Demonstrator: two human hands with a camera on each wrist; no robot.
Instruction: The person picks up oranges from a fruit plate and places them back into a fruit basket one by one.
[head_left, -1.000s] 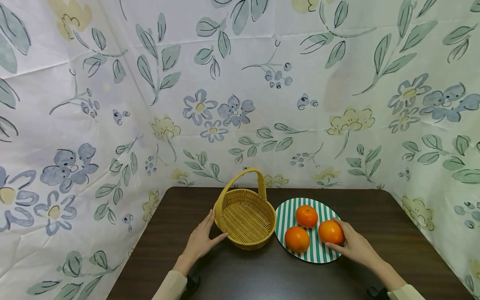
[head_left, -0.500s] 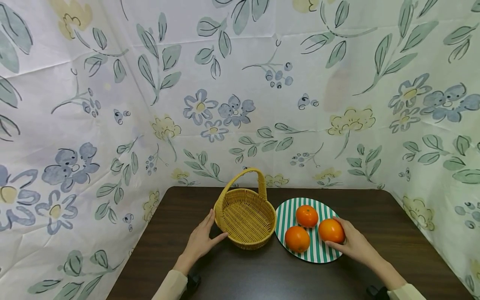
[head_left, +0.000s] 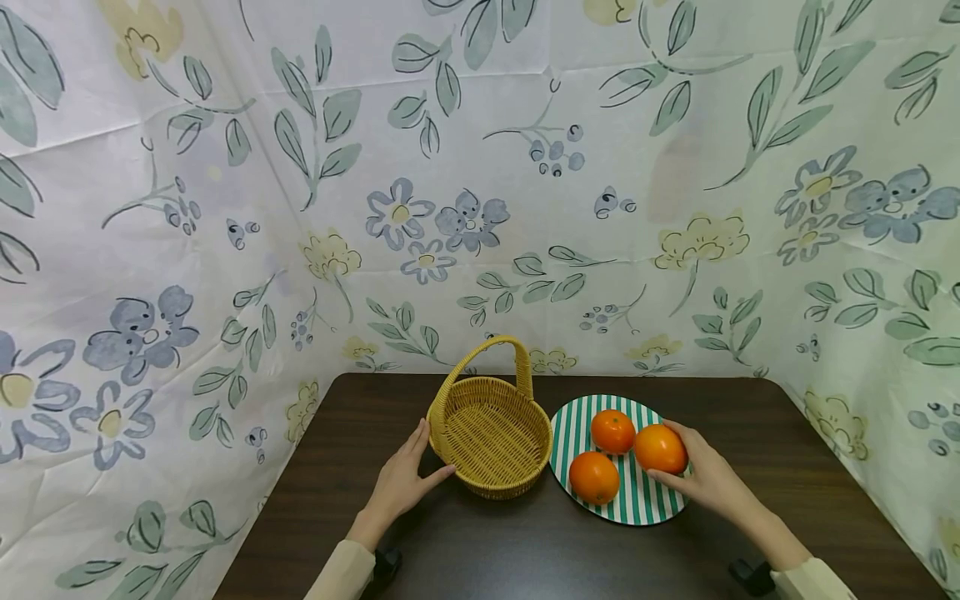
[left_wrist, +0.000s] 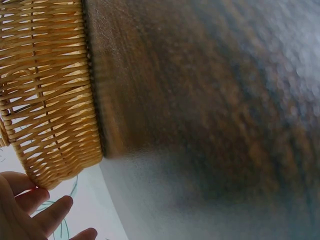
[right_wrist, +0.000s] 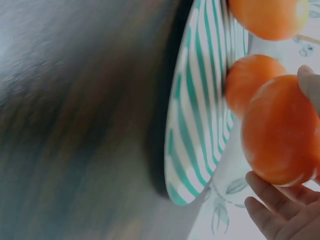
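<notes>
On the left in the head view, my left hand (head_left: 397, 483) rests its straight fingers and thumb against the side of a yellow wicker basket (head_left: 495, 437) with an arched handle. The left wrist view shows those fingertips (left_wrist: 61, 204) by the basket's rim. At the right, my right hand (head_left: 708, 477) grips an orange (head_left: 660, 448) between thumb and fingers. In the right wrist view, this orange (right_wrist: 280, 130) hangs apart from the striped plate's surface. Two other oranges, one at the back (head_left: 612, 432) and one in front (head_left: 594, 478), lie on the green-and-white striped plate (head_left: 637, 504).
The basket and plate stand side by side on a dark wooden table (head_left: 487, 554), with the basket on the left. A white floral cloth (head_left: 465, 208) hangs behind the table and along both sides. Nothing lies inside the basket.
My right hand has raised the right-hand orange off the plate and moved slightly up in the head view. The left hand and basket have stayed in place.
</notes>
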